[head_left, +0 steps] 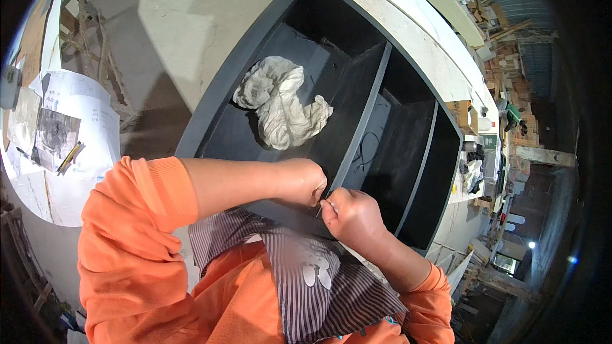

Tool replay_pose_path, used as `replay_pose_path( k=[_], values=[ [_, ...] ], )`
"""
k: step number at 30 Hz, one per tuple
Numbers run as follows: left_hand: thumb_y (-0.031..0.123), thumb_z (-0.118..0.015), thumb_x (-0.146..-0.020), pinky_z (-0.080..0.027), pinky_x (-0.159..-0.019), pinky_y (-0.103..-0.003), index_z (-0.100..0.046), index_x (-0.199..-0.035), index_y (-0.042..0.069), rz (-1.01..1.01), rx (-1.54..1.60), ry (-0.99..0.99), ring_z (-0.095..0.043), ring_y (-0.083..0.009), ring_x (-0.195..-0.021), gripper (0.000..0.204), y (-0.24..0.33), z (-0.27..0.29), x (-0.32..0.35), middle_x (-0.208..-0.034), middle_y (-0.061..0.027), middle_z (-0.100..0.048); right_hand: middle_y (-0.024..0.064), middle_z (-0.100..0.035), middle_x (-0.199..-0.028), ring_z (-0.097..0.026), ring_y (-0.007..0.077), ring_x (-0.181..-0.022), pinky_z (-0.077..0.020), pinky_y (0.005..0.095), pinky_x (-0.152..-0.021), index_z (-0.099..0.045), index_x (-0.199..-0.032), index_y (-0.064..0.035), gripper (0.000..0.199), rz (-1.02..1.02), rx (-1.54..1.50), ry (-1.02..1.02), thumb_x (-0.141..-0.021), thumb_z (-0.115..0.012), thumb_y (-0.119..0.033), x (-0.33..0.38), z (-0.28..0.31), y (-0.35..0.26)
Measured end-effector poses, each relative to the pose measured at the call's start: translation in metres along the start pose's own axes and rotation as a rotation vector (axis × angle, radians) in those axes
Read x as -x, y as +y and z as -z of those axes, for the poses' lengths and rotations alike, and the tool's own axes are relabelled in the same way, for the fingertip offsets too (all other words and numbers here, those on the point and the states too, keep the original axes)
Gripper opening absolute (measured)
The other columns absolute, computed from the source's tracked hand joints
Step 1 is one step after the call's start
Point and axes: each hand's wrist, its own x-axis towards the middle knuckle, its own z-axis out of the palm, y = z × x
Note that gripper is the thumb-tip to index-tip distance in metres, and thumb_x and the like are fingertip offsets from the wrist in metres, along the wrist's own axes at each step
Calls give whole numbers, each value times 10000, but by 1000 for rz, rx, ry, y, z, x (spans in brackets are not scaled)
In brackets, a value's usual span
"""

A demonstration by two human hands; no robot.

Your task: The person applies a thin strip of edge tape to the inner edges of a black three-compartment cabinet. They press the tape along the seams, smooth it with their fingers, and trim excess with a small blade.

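Observation:
A black wooden shelf unit (220, 111) with several compartments lies before me, its dividers slanting across the view. Both hands are closed and nearly touch each other over its near edge, beside the long divider (364, 111). My left hand (301, 181) is curled with its knuckles up, its fingertips mostly hidden. To its right, my right hand (356, 214) is a fist with the thumb pressed to the fingers. A thin sliver shows between them, too small to name. In the largest compartment lies a crumpled off-white rag (284, 105), beyond my left hand.
A loop of thin dark cord (366, 151) lies in the middle compartment. On the left, papers and a yellow-black pen (69, 158) rest on a white table (60, 207). Along the right stands a cluttered bench (475, 172); a pale ledge (408, 16) runs behind the shelf unit.

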Motion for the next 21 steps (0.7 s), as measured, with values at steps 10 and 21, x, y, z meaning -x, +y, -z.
replay_pose_path(
  k=[10,21],
  values=[
    [133,-694,-754,-532,-672,-377,-736,-934,48,151,125,-433,-686,-247,-761,203,-2,11,-10,-841,-119,-721,138,-636,-717,-656,331,-679,-541,417,-646,-601,-782,-49,124,-109,-47,-26,-798,-698,-126,16,-4,-23],
    [284,-653,-898,-556,-643,-293,-671,-1014,0,601,646,-25,-667,-148,-801,307,-7,31,-13,-886,-85,-689,76,-615,-730,-586,178,-598,-467,291,-536,-666,-854,-12,82,-163,-262,203,-818,-740,-20,5,51,-2]
  ],
)
